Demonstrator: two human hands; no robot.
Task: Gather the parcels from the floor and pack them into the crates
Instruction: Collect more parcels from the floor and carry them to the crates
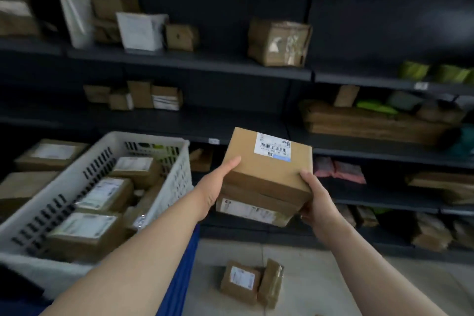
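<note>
Held load: a square tan cardboard box (269, 164) with a white barcode label lies flat on a flatter brown cardboard parcel (252, 210). The pair is up in the air, in front of the shelving and just right of the crate.
Left hand: the left hand (218, 183) clasps the left side of the pair, thumb laid along the top face of the tan cardboard box. Its fingers are hidden beneath, so I cannot tell how they lie.
Right hand: the right hand (314, 200) grips the near right corner, thumb on top, fingers curled under the lower parcel.
Crate: a white slotted plastic crate (166, 169) stands at left on a blue support (179, 279) and holds several brown labelled parcels (102, 195), labels up.
Floor: two small brown parcels, one labelled and flat (239, 281), one tilted against it (270, 282), lie touching on the pale floor (333, 277) near the foot of the shelving.
Shelving: dark metal shelves (189, 61) carry brown boxes, white mailers and green and pink packets, all blurred.
</note>
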